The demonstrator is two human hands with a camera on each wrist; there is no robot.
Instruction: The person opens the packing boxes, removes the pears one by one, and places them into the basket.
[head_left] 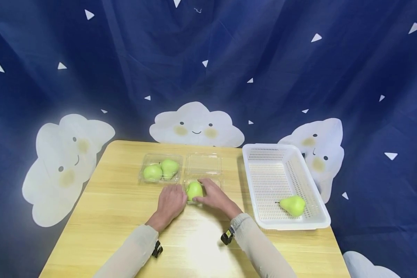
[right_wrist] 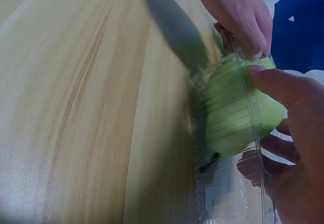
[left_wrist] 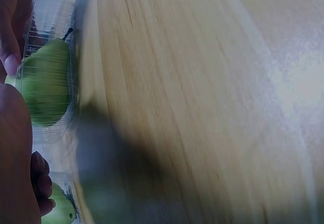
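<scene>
Green pear (head_left: 194,190) seated in base of clear box (right_wrist: 230,198), lid (head_left: 204,163) folded back at 12 o'clock. Pear clamped by right hand (head_left: 216,197) from 3 o'clock, between thumb and fingers. Left hand (head_left: 172,202) placed against box at 8 o'clock; fingers curled together, whether rim is pinched cannot be told. Second box (head_left: 156,158) seen at 10 o'clock, two pears (head_left: 169,168) held inside. White basket (head_left: 269,173) placed at 3 o'clock, single pear (head_left: 293,205) laid toward its 5 o'clock corner. Everything set on wooden table (head_left: 118,208).
</scene>
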